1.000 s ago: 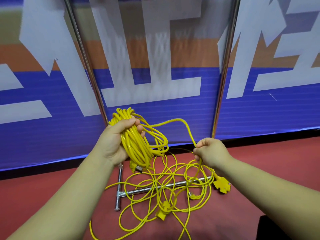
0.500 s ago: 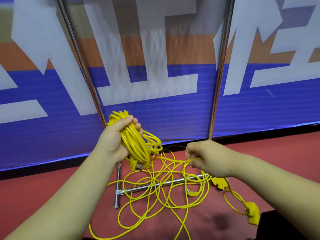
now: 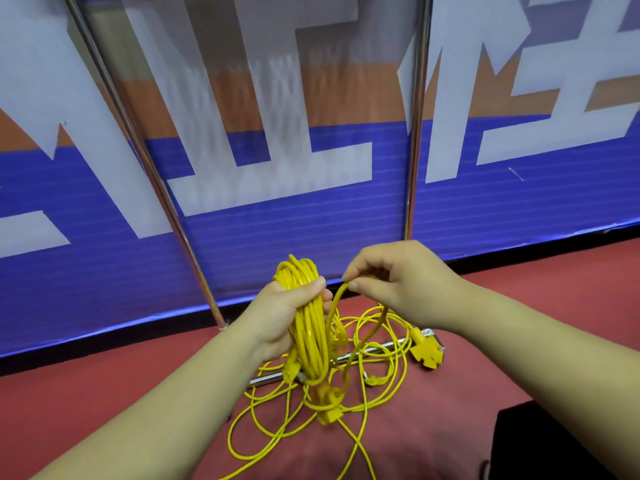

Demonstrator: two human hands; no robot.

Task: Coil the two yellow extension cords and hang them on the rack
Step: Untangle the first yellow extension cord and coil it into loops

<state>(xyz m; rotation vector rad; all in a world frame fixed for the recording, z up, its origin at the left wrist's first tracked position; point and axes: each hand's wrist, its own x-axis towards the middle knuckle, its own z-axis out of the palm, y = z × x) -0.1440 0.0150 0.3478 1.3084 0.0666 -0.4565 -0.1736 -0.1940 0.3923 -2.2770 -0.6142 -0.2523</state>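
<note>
My left hand (image 3: 277, 317) grips a thick coil of yellow extension cord (image 3: 308, 327) held upright, its loops hanging down past my palm. My right hand (image 3: 398, 278) pinches a loose strand of the same cord right beside the coil's top. Loose yellow cord (image 3: 377, 386) lies tangled on the red floor below, with a yellow socket block (image 3: 427, 353) to the right and a yellow plug (image 3: 329, 415) under the coil. The rack's two chrome uprights (image 3: 415, 133) rise in front of me; its base bar (image 3: 367, 353) lies under the cords.
A blue, orange and white banner wall (image 3: 311, 209) stands right behind the rack. The left chrome upright (image 3: 145, 161) leans across the banner. Red floor (image 3: 104, 393) spreads in front. A dark object (image 3: 540, 445) sits at the lower right.
My right hand has risen and swung left, carrying a strand up to the coil in my left hand. A plug that dangled at the lower right has been drawn in under the coil.
</note>
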